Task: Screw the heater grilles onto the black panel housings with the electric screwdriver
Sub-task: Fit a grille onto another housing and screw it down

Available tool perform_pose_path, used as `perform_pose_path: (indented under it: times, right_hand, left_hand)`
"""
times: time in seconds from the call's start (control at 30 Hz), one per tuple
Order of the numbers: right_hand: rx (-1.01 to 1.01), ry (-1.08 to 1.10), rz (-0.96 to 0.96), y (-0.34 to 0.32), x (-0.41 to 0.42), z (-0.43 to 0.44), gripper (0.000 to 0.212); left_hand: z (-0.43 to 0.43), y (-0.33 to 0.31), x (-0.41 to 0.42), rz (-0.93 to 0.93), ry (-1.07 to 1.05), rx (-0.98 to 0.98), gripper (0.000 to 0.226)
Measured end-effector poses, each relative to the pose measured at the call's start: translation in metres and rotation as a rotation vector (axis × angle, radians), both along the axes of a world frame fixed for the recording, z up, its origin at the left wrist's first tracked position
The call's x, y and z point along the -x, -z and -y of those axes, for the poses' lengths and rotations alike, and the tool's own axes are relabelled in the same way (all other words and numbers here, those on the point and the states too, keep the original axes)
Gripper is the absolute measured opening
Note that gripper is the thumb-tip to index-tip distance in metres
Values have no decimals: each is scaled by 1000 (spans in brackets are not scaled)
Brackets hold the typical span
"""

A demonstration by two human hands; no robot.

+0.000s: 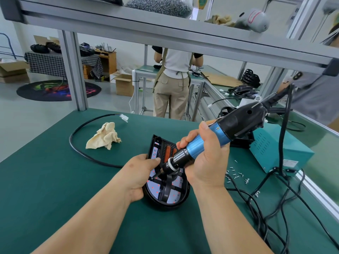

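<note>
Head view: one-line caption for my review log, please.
Right hand angles the electric screwdriver onto a black panel housing that the left hand holds on the green bench.

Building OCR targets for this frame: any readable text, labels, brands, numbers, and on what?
Nothing reads clearly.
The label on the teal power supply box: too blurred.
The sign at top right: characters, too blurred.
The badge at top centre: too small.
On the electric screwdriver: no readable marking.
On the black panel housing: no text seen.

Blk housing's left edge — behind left hand
</note>
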State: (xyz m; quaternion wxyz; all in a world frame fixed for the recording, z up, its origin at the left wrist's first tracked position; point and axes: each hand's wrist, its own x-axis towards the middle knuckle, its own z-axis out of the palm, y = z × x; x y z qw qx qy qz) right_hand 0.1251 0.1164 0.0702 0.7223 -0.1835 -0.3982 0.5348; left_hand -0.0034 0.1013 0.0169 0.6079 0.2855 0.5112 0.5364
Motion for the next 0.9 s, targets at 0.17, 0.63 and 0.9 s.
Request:
perform_pose_path:
  times: [0.17,0.63,0.9]
  right_hand:
    - [4,-11,-6,0,-1,0,14]
    - [57,-27,-79,5,-4,-5,13]
    - [163,-42,-163,14,-9,-13,11]
  left_hand:
    - [0,0,0,-3,6,9,16]
    - [3,-3,0,-52,-2,39,20]
    - [5,-5,-1,-58,-12,55,19]
